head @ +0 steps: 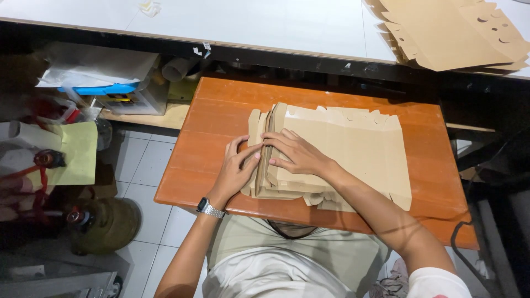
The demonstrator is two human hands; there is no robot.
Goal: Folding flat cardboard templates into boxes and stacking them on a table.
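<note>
A stack of flat brown cardboard box blanks (353,149) lies on a small orange wooden table (221,105). The left flap of the top blank stands raised along a fold line. My left hand (236,168), with a metal watch on its wrist, pinches that raised flap from the left side. My right hand (295,153) presses fingers flat against the fold from the right, resting on the cardboard. Both hands meet at the upright flap.
Another pile of cut cardboard blanks (452,30) lies on the white worktop (248,22) at the back right. Left of the table are a cluttered shelf with papers and a clear box (130,96), a yellow sheet (77,152) and a green gas cylinder (105,223) on the tiled floor.
</note>
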